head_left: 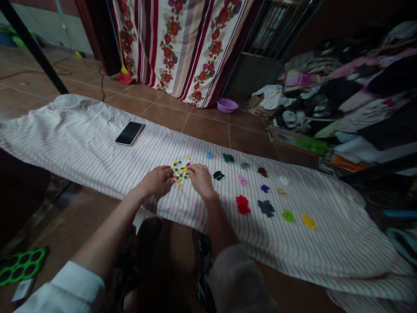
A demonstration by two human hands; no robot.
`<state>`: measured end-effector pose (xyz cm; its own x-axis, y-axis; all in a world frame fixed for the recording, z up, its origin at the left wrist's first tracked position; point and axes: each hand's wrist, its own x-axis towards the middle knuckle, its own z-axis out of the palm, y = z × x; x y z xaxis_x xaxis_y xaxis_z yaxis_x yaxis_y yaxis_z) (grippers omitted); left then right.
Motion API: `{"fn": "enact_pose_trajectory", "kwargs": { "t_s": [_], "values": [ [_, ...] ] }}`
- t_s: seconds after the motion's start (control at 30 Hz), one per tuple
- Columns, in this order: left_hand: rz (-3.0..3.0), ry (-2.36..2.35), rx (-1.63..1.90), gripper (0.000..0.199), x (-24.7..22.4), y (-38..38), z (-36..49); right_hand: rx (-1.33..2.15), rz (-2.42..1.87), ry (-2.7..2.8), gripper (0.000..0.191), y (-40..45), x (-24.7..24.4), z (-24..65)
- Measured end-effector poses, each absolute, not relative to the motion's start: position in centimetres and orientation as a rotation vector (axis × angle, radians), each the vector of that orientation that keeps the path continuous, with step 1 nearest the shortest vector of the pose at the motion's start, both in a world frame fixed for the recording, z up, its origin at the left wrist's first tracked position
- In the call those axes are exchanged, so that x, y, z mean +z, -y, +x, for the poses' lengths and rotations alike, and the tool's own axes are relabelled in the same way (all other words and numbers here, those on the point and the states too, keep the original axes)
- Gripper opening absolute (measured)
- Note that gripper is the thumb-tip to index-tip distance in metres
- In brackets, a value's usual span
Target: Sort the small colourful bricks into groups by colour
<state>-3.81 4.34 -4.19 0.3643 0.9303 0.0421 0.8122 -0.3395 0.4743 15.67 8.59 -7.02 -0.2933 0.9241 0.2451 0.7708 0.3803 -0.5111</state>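
Observation:
A flat cluster of small yellow, green, white and red pieces, seemingly joined together, sits on the striped cloth. At its left edge is my left hand, fingers curled and closed on that side. My right hand pinches the cluster's right edge from the other side. Just right of my right hand lies a small heap of black pieces, with a light blue heap farther back. An orange heap is partly hidden by my right wrist. What exact piece each fingertip grips is too small to tell.
More heaps sorted by colour, among them red, dark grey, lime green and yellow, lie rightward on the striped cloth. A phone rests at left. Beyond are a purple basin and piled clothes.

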Motion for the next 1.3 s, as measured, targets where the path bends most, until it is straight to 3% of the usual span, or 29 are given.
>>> {"fn": "enact_pose_trajectory", "kwargs": {
  "t_s": [0.3,0.6,1.0,1.3],
  "values": [
    [2.275,-1.557,0.378,0.020,-4.0,-4.5,-3.6,0.481,-1.480,1.961,0.015,-8.7,-6.5,15.7],
    [2.264,-1.602,0.325,0.028,-4.0,-4.3,-3.7,0.450,-1.433,1.926,0.024,-8.1,-5.3,17.6],
    [2.299,-1.594,0.289,0.031,-4.2,-4.7,-3.7,0.552,-1.795,1.865,0.025,-6.1,-1.8,29.0],
    [2.235,-1.641,0.226,0.032,-3.5,-5.0,-3.3,0.693,-1.998,1.986,0.027,-4.6,-2.9,33.8]
  ]
}}
